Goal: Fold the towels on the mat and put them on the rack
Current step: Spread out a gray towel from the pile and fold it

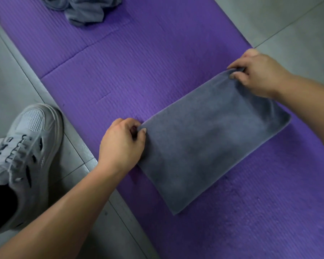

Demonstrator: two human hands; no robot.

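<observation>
A grey towel [209, 139] lies flat as a folded rectangle on the purple mat [131, 71], slanting from lower left to upper right. My left hand [122, 144] pinches its far left corner between thumb and fingers. My right hand [256, 73] pinches the far right corner near the mat's right edge. A heap of crumpled grey towels [86, 10] lies at the top of the mat, partly cut off by the frame. No rack is in view.
Grey tiled floor [295, 25] flanks the mat on both sides. My white mesh sneaker [24, 152] stands on the floor just left of the mat, close to my left forearm.
</observation>
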